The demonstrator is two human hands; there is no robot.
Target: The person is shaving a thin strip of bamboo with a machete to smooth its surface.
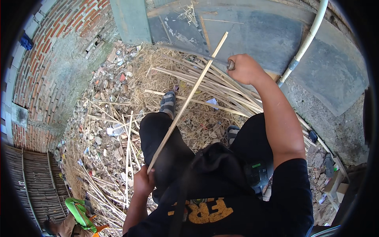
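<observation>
One pale split strip (185, 104), long and narrow, held slantwise above the person's right-of-centre ground and left thigh, its lower end in the left grip (143, 181), which is clamped around it. One long knife (219, 61), grey-bladed, its handle enclosed in the right grip (245, 69); blade crossing the strip near its upper end, contact not certain. Done, by appearance: splitting, the strip being already long and slender. One bundle of similar strips (237, 94), laid beyond the knees toward the wall side; whether finished or awaiting work, cannot tell. Further loose strips (128, 158), scattered left over rubble. Dry shavings (148, 65), heaped ahead, suggesting a good deal of trimming completed. Outstanding, in judgement: the held strip, seemingly mid-dressing, full length unreleased; remaining count not determinable.
</observation>
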